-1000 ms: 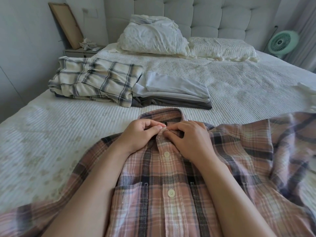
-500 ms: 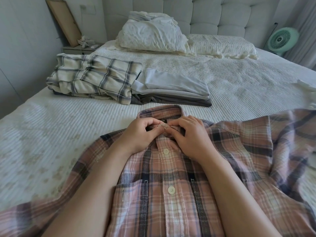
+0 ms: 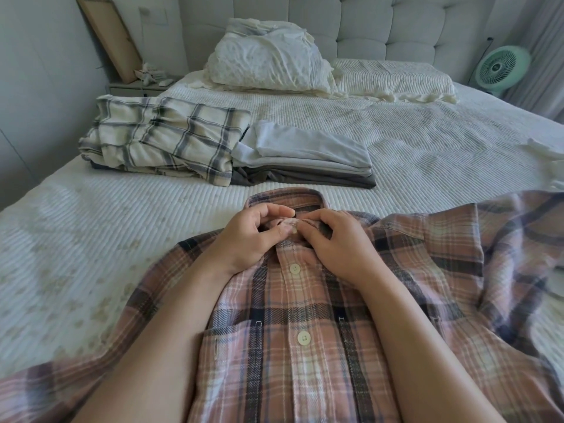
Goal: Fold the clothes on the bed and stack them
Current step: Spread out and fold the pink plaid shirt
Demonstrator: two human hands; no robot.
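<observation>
White ribbed bedding covers the bed (image 3: pixel 427 154) before you, with the pink plaid shirt (image 3: pixel 305 315) spread front-up at its near edge. Your left hand (image 3: pixel 247 236) and right hand (image 3: pixel 338 242) both pinch the placket just under the collar. Beyond lie a folded cream plaid garment (image 3: pixel 164 138) and a stack of folded clothes (image 3: pixel 305 160), side by side.

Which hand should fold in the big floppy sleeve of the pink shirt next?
Probably the right hand. The pink shirt's bunched sleeve lies on that side. The left hand would have to cross over. Both now pinch the collar.
</observation>
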